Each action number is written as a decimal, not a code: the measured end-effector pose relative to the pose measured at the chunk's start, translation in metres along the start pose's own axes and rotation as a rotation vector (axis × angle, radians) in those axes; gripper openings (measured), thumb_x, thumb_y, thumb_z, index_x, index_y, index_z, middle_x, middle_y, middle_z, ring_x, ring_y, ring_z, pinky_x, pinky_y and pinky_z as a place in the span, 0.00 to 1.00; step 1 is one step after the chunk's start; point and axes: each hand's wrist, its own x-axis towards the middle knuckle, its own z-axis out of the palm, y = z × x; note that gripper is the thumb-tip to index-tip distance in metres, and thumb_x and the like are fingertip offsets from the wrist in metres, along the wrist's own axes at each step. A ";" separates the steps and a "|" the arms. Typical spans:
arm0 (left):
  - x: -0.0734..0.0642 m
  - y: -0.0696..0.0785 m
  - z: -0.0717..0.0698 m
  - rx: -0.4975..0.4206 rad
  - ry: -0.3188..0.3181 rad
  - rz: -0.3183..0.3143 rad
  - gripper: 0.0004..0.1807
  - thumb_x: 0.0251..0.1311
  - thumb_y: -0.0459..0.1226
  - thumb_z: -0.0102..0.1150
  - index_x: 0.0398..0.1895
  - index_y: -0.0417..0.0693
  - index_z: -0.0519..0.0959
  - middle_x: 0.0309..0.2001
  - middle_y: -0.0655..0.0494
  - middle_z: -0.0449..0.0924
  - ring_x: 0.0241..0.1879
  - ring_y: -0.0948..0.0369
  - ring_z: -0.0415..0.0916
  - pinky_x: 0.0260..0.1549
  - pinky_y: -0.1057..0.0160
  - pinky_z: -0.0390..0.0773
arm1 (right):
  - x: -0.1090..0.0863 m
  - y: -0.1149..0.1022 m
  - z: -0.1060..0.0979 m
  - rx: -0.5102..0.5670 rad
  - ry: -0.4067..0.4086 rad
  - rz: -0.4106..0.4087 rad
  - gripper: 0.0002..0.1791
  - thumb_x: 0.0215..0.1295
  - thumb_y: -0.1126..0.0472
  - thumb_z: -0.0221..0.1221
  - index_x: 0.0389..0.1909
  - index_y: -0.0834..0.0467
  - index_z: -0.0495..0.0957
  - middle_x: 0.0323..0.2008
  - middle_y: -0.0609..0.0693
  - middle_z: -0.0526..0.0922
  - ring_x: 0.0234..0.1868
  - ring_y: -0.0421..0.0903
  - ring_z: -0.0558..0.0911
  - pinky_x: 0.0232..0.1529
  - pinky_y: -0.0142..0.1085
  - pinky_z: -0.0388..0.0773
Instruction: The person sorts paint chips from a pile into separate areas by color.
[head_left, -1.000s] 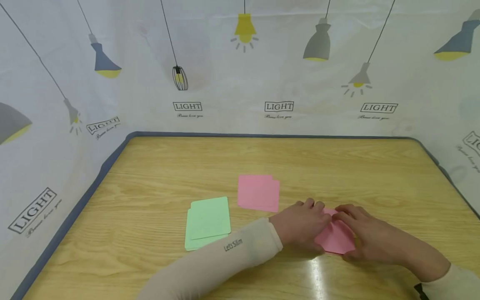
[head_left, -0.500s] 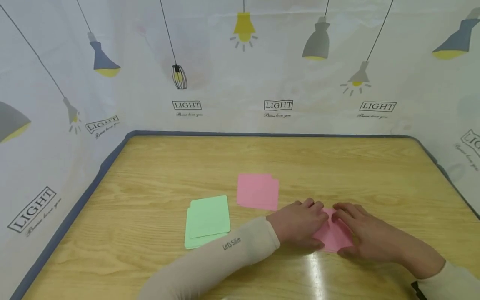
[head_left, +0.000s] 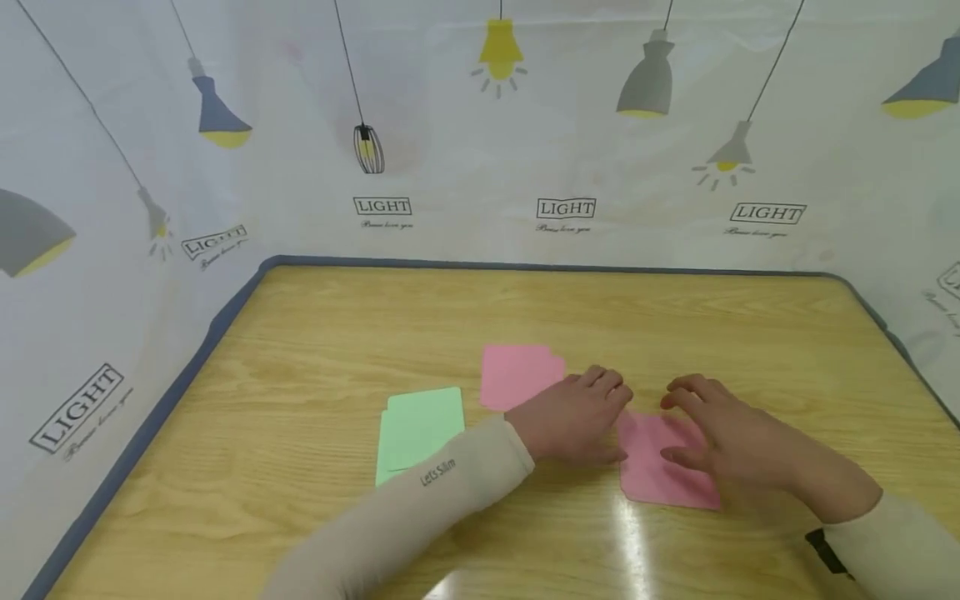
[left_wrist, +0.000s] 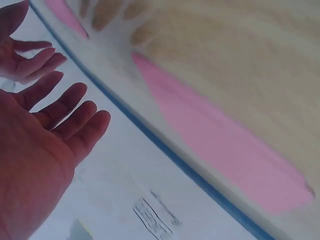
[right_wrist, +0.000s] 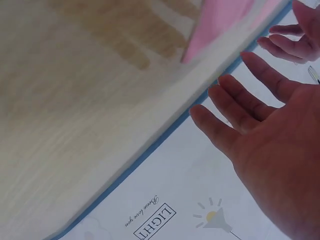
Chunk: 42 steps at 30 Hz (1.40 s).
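A pink card (head_left: 656,475) lies flat on the wooden table (head_left: 315,350) between my two hands. My left hand (head_left: 592,400) is just left of it, fingers straight and relaxed, holding nothing. My right hand (head_left: 693,417) is over the card's right part with its fingers spread and nothing in them. In the left wrist view the left hand (left_wrist: 60,120) shows an empty palm above the pink card (left_wrist: 220,145). The right wrist view shows the right hand (right_wrist: 250,115) spread and empty, with the pink card (right_wrist: 220,20) beyond it.
A small stack of pink cards (head_left: 517,375) lies just behind my left hand. A stack of green cards (head_left: 416,425) lies to the left, partly under my left sleeve. A blue-edged curtain printed with lamps (head_left: 480,125) closes in the table at the back and sides.
Both hands were pressed together on the pink card. They have let go and moved apart, the left one going left and back. The card now lies flat.
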 end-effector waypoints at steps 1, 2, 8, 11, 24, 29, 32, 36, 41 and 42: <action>-0.002 -0.006 -0.001 -0.012 0.007 -0.011 0.39 0.64 0.63 0.52 0.69 0.49 0.63 0.65 0.56 0.61 0.66 0.59 0.56 0.61 0.67 0.63 | 0.005 0.000 -0.003 0.006 0.010 -0.003 0.30 0.63 0.43 0.64 0.56 0.61 0.72 0.60 0.61 0.67 0.58 0.61 0.71 0.51 0.55 0.74; -0.004 -0.013 -0.003 -0.041 0.010 -0.029 0.39 0.63 0.62 0.53 0.69 0.48 0.63 0.65 0.55 0.61 0.66 0.59 0.57 0.60 0.67 0.64 | 0.009 0.001 -0.005 0.014 0.015 0.002 0.31 0.64 0.45 0.64 0.57 0.62 0.71 0.59 0.61 0.68 0.58 0.61 0.71 0.51 0.56 0.74; -0.021 -0.054 -0.004 -0.158 0.008 -0.131 0.41 0.61 0.59 0.59 0.70 0.46 0.62 0.67 0.52 0.59 0.66 0.55 0.57 0.60 0.64 0.66 | 0.033 -0.001 -0.016 0.048 0.009 0.036 0.31 0.67 0.45 0.61 0.60 0.63 0.69 0.59 0.60 0.67 0.57 0.59 0.70 0.50 0.55 0.73; -0.031 -0.072 0.002 -0.196 0.016 -0.179 0.42 0.59 0.58 0.62 0.70 0.46 0.63 0.66 0.52 0.60 0.65 0.54 0.59 0.60 0.60 0.67 | 0.049 -0.011 -0.014 0.054 -0.001 0.010 0.30 0.67 0.47 0.62 0.60 0.64 0.69 0.59 0.60 0.67 0.57 0.59 0.71 0.51 0.54 0.73; -0.051 -0.107 0.023 -0.336 -0.042 -0.303 0.45 0.53 0.58 0.68 0.69 0.45 0.64 0.68 0.49 0.58 0.67 0.52 0.55 0.61 0.57 0.67 | 0.133 -0.052 0.013 0.012 -0.149 -0.006 0.36 0.61 0.46 0.67 0.62 0.63 0.70 0.62 0.59 0.65 0.61 0.58 0.68 0.55 0.49 0.73; -0.052 -0.111 0.026 -0.335 -0.072 -0.313 0.47 0.53 0.58 0.68 0.70 0.45 0.62 0.70 0.47 0.56 0.68 0.51 0.54 0.63 0.56 0.64 | 0.151 -0.061 0.021 -0.042 -0.210 -0.017 0.36 0.59 0.46 0.68 0.61 0.63 0.70 0.64 0.62 0.64 0.63 0.60 0.66 0.58 0.50 0.70; -0.053 -0.114 0.028 -0.341 -0.075 -0.310 0.47 0.54 0.58 0.67 0.71 0.45 0.61 0.70 0.48 0.56 0.68 0.51 0.53 0.63 0.55 0.64 | 0.158 -0.064 0.025 -0.059 -0.225 -0.036 0.36 0.59 0.47 0.68 0.61 0.64 0.70 0.64 0.63 0.64 0.64 0.61 0.65 0.59 0.51 0.70; -0.055 -0.116 0.028 -0.355 -0.075 -0.320 0.47 0.54 0.59 0.66 0.71 0.45 0.61 0.70 0.48 0.56 0.68 0.51 0.54 0.63 0.55 0.64 | 0.162 -0.067 0.028 -0.063 -0.228 -0.055 0.35 0.58 0.47 0.68 0.60 0.63 0.71 0.63 0.62 0.64 0.64 0.60 0.65 0.59 0.50 0.69; -0.056 -0.118 0.030 -0.387 -0.083 -0.332 0.46 0.54 0.59 0.66 0.70 0.47 0.63 0.69 0.50 0.57 0.67 0.52 0.55 0.63 0.55 0.64 | 0.164 -0.067 0.031 -0.061 -0.239 -0.066 0.32 0.59 0.48 0.68 0.58 0.63 0.70 0.62 0.61 0.64 0.62 0.58 0.65 0.58 0.48 0.70; -0.056 -0.119 0.030 -0.390 -0.082 -0.329 0.45 0.55 0.59 0.66 0.70 0.47 0.63 0.69 0.50 0.58 0.67 0.52 0.55 0.63 0.55 0.64 | 0.165 -0.067 0.031 -0.067 -0.239 -0.070 0.32 0.60 0.48 0.68 0.58 0.63 0.70 0.61 0.60 0.65 0.61 0.58 0.65 0.58 0.48 0.70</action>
